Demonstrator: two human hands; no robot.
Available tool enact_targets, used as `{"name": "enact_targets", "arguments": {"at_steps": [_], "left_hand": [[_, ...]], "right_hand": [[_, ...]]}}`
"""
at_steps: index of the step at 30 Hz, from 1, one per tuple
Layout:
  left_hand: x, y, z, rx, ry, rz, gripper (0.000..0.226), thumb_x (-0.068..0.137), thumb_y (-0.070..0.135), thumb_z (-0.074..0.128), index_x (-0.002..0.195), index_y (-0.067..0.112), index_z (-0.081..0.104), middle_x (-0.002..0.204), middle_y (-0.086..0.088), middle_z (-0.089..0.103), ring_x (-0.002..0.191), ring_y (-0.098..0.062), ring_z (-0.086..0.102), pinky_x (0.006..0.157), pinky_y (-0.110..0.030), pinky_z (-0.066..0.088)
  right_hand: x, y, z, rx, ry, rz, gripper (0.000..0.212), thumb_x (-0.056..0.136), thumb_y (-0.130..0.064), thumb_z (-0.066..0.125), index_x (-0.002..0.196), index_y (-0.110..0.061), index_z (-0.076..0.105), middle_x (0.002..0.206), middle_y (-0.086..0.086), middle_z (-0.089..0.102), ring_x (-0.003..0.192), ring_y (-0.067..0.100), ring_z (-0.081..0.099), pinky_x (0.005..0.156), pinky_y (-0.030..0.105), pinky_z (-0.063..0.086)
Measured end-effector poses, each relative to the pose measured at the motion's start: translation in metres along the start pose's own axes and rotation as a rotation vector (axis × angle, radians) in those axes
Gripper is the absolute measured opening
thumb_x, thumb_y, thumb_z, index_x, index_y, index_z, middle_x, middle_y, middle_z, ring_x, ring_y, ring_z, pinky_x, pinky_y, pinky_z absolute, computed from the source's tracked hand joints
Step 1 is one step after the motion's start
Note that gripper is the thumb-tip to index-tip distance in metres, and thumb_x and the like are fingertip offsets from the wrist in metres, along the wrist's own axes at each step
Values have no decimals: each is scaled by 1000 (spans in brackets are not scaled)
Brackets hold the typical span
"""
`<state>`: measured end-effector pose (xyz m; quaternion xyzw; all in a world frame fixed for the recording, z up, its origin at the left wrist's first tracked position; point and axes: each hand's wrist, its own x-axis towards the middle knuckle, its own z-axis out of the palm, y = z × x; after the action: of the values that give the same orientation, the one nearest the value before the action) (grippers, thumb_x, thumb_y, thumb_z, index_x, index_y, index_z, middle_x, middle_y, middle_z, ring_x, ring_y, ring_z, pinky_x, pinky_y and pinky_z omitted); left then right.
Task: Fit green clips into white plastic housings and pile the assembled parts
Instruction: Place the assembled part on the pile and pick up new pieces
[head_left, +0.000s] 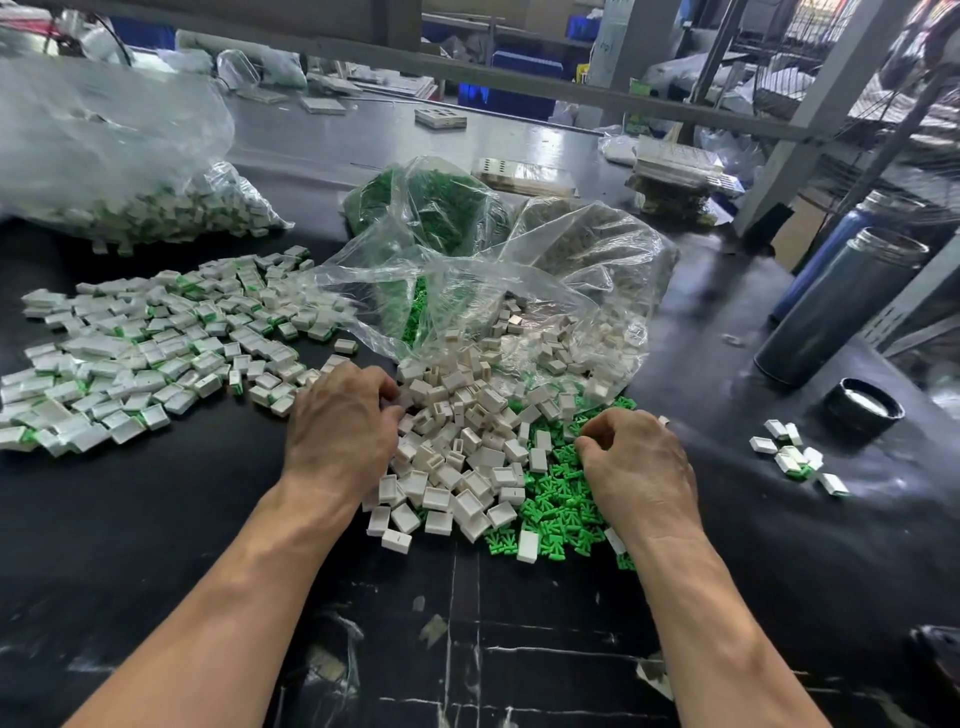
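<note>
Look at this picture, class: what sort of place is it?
Probably a small factory assembly bench. Loose white housings and green clips lie heaped on a black worktable, a spread of assembled parts alongside, with bulk plastic bags behind.

I'm working among matt white plastic housings (457, 457) and bright green plastic clips (561, 506), crinkly glossy clear plastic bag (519, 291), scuffed black counter (130, 519).

No readable text, label, brand, number or sign is to be found anywhere in the head view. Faint marks are seen on a pale post (608, 47) at the back and on a green packet (640, 88) beside it, but they are too blurred and small to be made out.
</note>
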<state>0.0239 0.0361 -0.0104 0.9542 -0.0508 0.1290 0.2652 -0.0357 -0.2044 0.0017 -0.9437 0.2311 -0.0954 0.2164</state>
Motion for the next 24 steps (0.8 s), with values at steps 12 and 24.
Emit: {"name": "enact_targets", "arguments": {"at_steps": [12,24], "left_hand": [[-2,10,-4,-272,46,-10,11,94,19,72,101,22,64,86,14,66,76,-3,66,69,-24,59],[-15,39,-6,-856,-157,-36,15,88,20,79,98,21,68,91,3,73,82,-5,71,73,-16,57]], "right_hand": [[3,-3,9,36,74,-48,16,96,-38,72,107,-27,74,115,0,66,107,24,65,88,36,51],[-5,-12,3,468,189,-101,5,97,-24,69,99,-24,73,89,-6,74,83,13,70,80,36,59]]}}
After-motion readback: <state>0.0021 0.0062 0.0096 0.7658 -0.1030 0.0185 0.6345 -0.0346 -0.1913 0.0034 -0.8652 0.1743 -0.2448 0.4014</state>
